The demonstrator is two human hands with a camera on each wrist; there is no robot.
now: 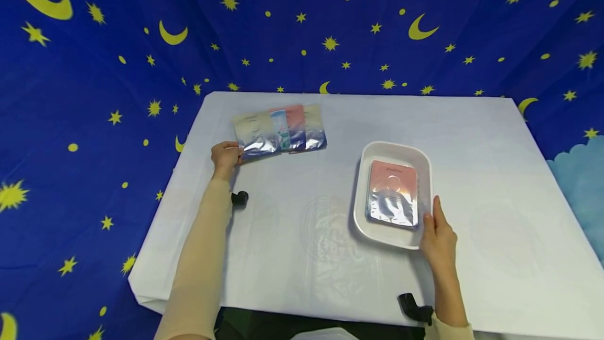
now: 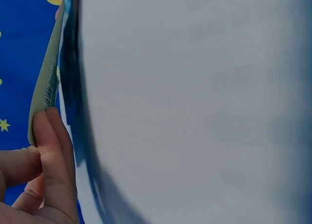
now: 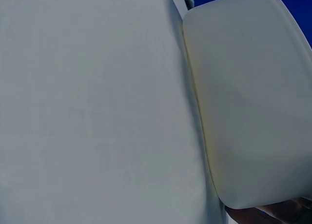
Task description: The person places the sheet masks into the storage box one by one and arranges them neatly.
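My left hand (image 1: 225,155) pinches the lower left corner of a cream-and-blue foil packet (image 1: 255,133), which looks like a face mask sachet. In the left wrist view that packet (image 2: 48,80) stands edge-on between fingers and thumb, a barcode showing. Overlapping it to the right are a light-blue packet (image 1: 281,129), a pink-and-blue packet (image 1: 295,127) and another cream one (image 1: 314,127). At the right, my right hand (image 1: 440,240) holds the near right corner of a white plastic tray (image 1: 428,172), whose outer wall fills much of the right wrist view. A pink-and-silver packet (image 1: 394,193) lies in the tray.
A white cloth covers the table (image 1: 302,256). Behind and to the left hangs a blue curtain (image 1: 302,30) with yellow moons and stars. Black wrist mounts (image 1: 239,199) stick out from both forearms.
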